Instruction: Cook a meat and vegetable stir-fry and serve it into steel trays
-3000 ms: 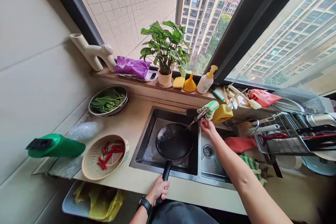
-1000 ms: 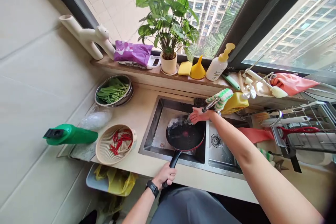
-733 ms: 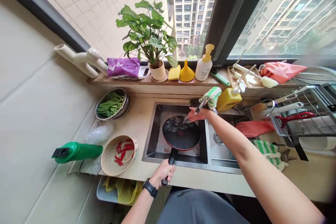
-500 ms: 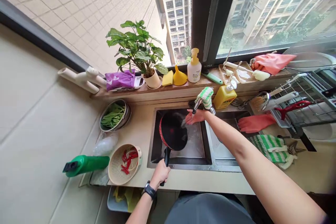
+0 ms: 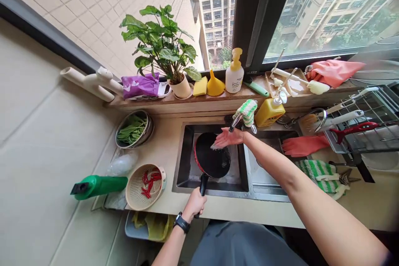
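Observation:
My left hand [image 5: 195, 202] is closed around the black handle of a frying pan [image 5: 212, 160], which has a red outside and a dark inside. The pan sits over the left basin of the steel sink [image 5: 183, 185], tilted, with some water inside it. My right hand [image 5: 229, 137] lies palm up under the faucet [image 5: 234, 123], fingers stretched out and holding nothing. Water runs off its fingertips into the pan. A green-and-white striped cloth [image 5: 247, 111] wraps the faucet's top.
Left of the sink are a bowl of green leaves [image 5: 132, 129], a basket with red chillies [image 5: 140, 199] and a green bottle [image 5: 99, 186]. A yellow soap bottle [image 5: 268, 113], pink glove [image 5: 301, 145] and dish rack [image 5: 374, 137] stand right. A potted plant [image 5: 181, 88] is on the sill.
The pan has shifted right in the basin, closer beneath my right hand. My right hand has flattened out more, and water now reaches the pan. The view has shifted slightly.

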Available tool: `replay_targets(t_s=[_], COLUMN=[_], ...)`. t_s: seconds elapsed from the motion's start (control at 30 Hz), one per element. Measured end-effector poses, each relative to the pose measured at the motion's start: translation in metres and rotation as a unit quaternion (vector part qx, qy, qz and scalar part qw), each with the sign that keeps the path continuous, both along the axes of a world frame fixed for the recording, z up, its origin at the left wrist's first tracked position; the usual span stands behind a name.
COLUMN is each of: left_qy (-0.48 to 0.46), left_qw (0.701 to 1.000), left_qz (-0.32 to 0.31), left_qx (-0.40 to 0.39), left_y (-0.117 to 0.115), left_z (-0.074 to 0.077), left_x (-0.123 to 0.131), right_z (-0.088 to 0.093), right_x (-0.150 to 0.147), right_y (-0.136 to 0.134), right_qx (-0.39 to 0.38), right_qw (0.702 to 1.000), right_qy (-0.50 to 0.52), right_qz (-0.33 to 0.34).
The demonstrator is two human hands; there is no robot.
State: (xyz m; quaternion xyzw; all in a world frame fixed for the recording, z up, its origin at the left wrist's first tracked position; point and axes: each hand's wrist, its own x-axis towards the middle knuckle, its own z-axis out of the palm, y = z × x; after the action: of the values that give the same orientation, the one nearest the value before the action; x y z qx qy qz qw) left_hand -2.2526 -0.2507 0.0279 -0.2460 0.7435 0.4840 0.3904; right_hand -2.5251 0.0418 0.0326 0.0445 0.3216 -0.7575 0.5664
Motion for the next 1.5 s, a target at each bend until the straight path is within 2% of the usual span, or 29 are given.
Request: replay_targets(t_s=[0.13, 0.23, 0.33, 0.5, 0.6, 0.73, 0.87, 1.0, 1.23, 1.37, 1.5], left_qy=[0.042, 0.083, 0.127, 0.091, 0.083, 0.086, 0.088, 0.091, 0.095, 0.096, 0.094], left_qw=[0.996, 0.991, 0.976, 0.920, 0.902, 0.885, 0.878, 0.877, 0.882, 0.881, 0.878], left_qz=[-0.046, -0.065, -0.117, -0.279, -0.306, -0.329, -0.338, -0.340, -0.322, -0.320, -0.327], left_qx=[-0.061, -0.086, -0.133, -0.260, -0.292, -0.317, -0.327, -0.328, -0.329, -0.336, -0.335], left_y=[0.017, 0.025, 0.035, 0.056, 0.071, 0.089, 0.102, 0.107, 0.096, 0.088, 0.079], left_z=[0.002, 0.010, 0.027, 0.065, 0.081, 0.091, 0.097, 0.096, 0.083, 0.083, 0.083], left_x=[-0.012, -0.025, -0.039, -0.052, -0.055, -0.057, -0.059, -0.057, -0.042, -0.032, -0.024], right_z=[0.010, 0.019, 0.029, 0.042, 0.044, 0.045, 0.046, 0.047, 0.038, 0.030, 0.025], right_x=[0.012, 0.014, 0.010, 0.008, 0.010, 0.012, 0.013, 0.015, 0.018, 0.020, 0.021], right_y=[0.006, 0.012, 0.015, 0.015, 0.019, 0.030, 0.038, 0.040, 0.041, 0.038, 0.035], right_qx=[-0.007, -0.003, -0.015, -0.022, -0.009, -0.003, 0.013, 0.038, 0.065, 0.065, 0.053], right_qw=[1.000, 0.999, 0.998, 0.998, 0.998, 0.999, 0.998, 0.995, 0.989, 0.982, 0.981], right_qy=[-0.017, -0.018, -0.017, -0.018, -0.017, -0.014, -0.006, 0.008, 0.002, -0.010, -0.008], right_qz=[-0.009, -0.035, -0.055, -0.048, -0.052, -0.052, -0.064, -0.090, -0.135, -0.178, -0.189])
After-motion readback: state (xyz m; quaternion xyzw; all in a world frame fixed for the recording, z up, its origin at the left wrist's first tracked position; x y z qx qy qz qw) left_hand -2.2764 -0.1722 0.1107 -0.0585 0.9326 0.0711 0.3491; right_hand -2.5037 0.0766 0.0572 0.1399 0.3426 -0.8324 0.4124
